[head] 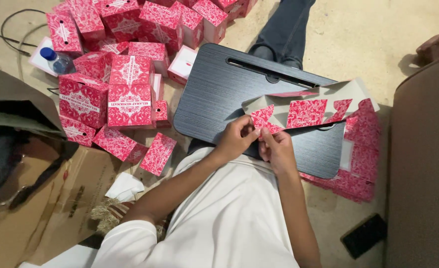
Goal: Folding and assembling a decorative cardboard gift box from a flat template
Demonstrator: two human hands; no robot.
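Black lap desk (219,94) | left hand (237,139), right hand (276,149) bent inward, apparently pinching unfolded red carton (306,111)

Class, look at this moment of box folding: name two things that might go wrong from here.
1. Both hands, left and right, pinch only one end of the flat carton; its far end hangs unsupported and might bend or crease wrongly.
2. The lap desk lies close to the piled boxes; a nudge could topple them, perhaps onto the bottle.

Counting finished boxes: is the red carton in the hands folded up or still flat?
Still flat: the red carton lies spread on the black lap desk, flaps splayed and grey inside showing.
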